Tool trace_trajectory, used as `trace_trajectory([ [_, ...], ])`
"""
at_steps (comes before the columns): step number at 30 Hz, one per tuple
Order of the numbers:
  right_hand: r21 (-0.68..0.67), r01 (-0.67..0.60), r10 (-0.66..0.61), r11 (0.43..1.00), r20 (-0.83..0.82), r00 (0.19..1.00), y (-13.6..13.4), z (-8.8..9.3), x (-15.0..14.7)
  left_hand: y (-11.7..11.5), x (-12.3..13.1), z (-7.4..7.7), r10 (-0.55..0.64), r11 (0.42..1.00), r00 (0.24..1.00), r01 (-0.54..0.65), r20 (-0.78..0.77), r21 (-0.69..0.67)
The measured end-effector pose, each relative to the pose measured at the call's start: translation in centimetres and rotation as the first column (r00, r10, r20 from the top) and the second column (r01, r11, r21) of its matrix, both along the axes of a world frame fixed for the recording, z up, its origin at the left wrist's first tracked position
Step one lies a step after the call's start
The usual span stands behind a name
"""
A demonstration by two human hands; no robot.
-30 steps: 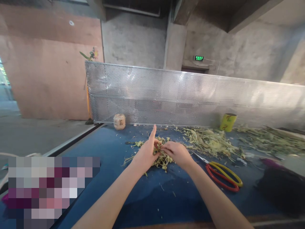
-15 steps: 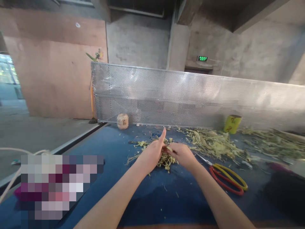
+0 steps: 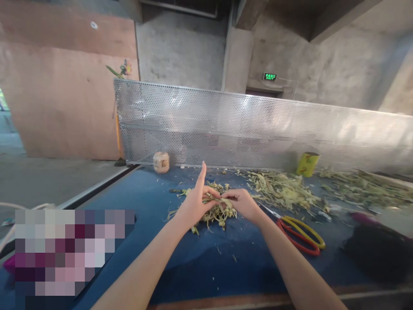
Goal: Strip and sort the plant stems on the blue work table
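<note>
Over a small pile of dried plant pieces (image 3: 222, 215) on the blue table, my left hand (image 3: 195, 204) pinches a pale dried stalk (image 3: 215, 199) between thumb and fingers, with one finger pointing up. The fingertips of my right hand (image 3: 243, 204) are closed on the right end of that same stalk. To the right of my right hand lie scissors (image 3: 301, 234) with one red and one yellow handle loop. Behind them spreads a larger heap of pale dried leaves and stems (image 3: 280, 189).
A roll of twine (image 3: 161, 162) and a yellow-green can (image 3: 307, 164) stand near the perforated metal panel (image 3: 200, 125). More dried stems (image 3: 368, 189) lie at the right. A dark object (image 3: 376, 252) sits at the right. A pixelated patch hides the lower left.
The view has shifted slightly right. My hands have moved a little apart, and the stalk between them now shows more clearly.
</note>
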State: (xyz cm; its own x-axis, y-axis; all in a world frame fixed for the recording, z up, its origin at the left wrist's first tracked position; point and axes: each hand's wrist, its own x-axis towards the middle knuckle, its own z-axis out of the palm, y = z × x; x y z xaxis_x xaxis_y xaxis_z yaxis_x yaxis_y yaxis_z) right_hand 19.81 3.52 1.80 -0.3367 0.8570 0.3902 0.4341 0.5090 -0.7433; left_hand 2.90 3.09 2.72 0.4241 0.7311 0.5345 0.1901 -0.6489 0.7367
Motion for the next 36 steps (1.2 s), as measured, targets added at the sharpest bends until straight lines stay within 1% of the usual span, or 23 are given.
trace_trajectory([
  [2,0.006,0.016,-0.016,1.0,0.001,1.0,-0.1,0.1,-0.1,0.1,0.0,0.0,-0.009,1.0,0.999,0.011,0.046,-0.027],
  [5,0.043,0.019,-0.02,0.999,0.025,0.999,0.1,-0.1,-0.1,0.3,0.0,0.0,-0.015,0.994,0.996,0.024,0.088,-0.105],
  [8,0.118,0.016,-0.029,0.993,0.107,0.994,0.3,-0.4,0.1,0.5,0.0,-0.2,-0.005,0.982,0.995,0.023,0.099,-0.185],
  [11,0.181,0.011,-0.046,0.983,0.193,0.98,0.2,-0.3,0.2,0.7,0.0,-0.4,0.0,0.972,0.993,0.027,0.115,-0.233],
  [15,0.212,0.003,-0.055,0.977,0.241,0.969,0.2,-0.3,0.2,0.7,0.1,-0.5,0.03,0.947,0.987,0.023,0.159,-0.321],
  [17,0.196,0.013,-0.053,0.98,0.197,0.979,0.3,-0.5,0.1,0.7,0.2,-0.4,0.073,0.936,0.982,-0.006,0.176,-0.352],
  [20,0.157,0.015,-0.027,0.988,0.077,0.997,0.3,-0.7,-0.3,0.7,0.3,-0.3,0.132,0.93,0.967,-0.045,0.217,-0.366],
  [22,0.121,-0.01,0.009,0.993,0.009,1.0,0.2,-0.7,-0.6,0.8,0.4,-0.4,0.15,0.926,0.959,-0.052,0.239,-0.373],
  [25,0.026,-0.077,0.079,0.997,-0.093,0.993,0.0,-0.6,-1.1,1.0,0.6,-0.6,0.177,0.926,0.946,-0.066,0.272,-0.371],
  [27,-0.023,-0.096,0.092,0.995,-0.143,0.985,0.0,-0.6,-1.3,1.1,0.7,-0.8,0.189,0.93,0.94,-0.078,0.283,-0.359],
  [31,-0.085,-0.095,0.077,0.992,-0.186,0.979,0.3,-0.8,-1.3,1.1,0.7,-0.9,0.163,0.932,0.954,-0.065,0.253,-0.356],
  [34,-0.101,-0.106,0.085,0.989,-0.195,0.977,0.3,-0.7,-1.1,1.1,0.2,-0.6,0.091,0.944,0.974,-0.018,0.207,-0.331],
  [36,-0.112,-0.104,0.083,0.988,-0.175,0.981,0.3,-0.7,-1.1,1.1,-0.3,-0.3,0.043,0.96,0.991,-0.005,0.13,-0.28],
])
